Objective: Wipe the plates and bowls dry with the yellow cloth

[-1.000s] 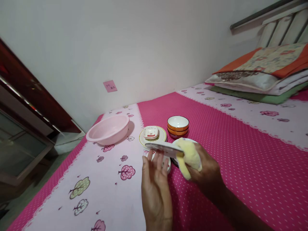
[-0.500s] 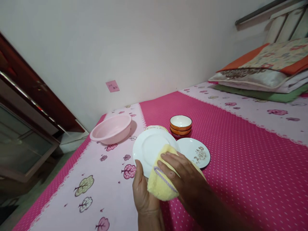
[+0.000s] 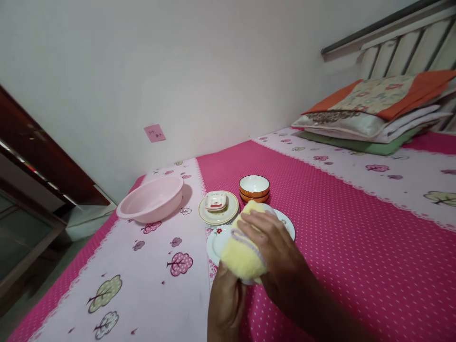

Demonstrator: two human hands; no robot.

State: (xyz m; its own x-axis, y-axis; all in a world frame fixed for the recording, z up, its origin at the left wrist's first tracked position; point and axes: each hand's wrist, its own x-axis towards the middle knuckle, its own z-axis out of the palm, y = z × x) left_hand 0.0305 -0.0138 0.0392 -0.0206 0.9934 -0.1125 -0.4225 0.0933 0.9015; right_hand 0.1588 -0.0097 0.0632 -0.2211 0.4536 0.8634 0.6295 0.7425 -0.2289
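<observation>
My left hand (image 3: 226,297) is closed around the near edge of a white plate (image 3: 215,247), which has a small red flower on its rim. The yellow cloth (image 3: 244,259) with a purple trim covers much of that plate. Pressed over the cloth is my right hand (image 3: 276,244), its fingers bent on it. Partly behind my right hand, another white plate (image 3: 288,223) lies on the bed. Just beyond the held plate stands a stack of cream plates (image 3: 233,206) with small square dishes (image 3: 215,200) on top. Stacked orange-brown bowls (image 3: 254,187), white inside, stand to its right.
A pink basin (image 3: 151,202) sits on the bed's left side near the wall. Folded pillows and bedding (image 3: 374,111) are piled at the far right, by the headboard (image 3: 409,47). A pink note (image 3: 154,133) is stuck on the wall. The bedspread (image 3: 338,228) is pink and patterned.
The held plate has come lower and is tilted differently, and a red flower now shows on it. The square dishes on the stack have come into sight. The view has shifted to the right.
</observation>
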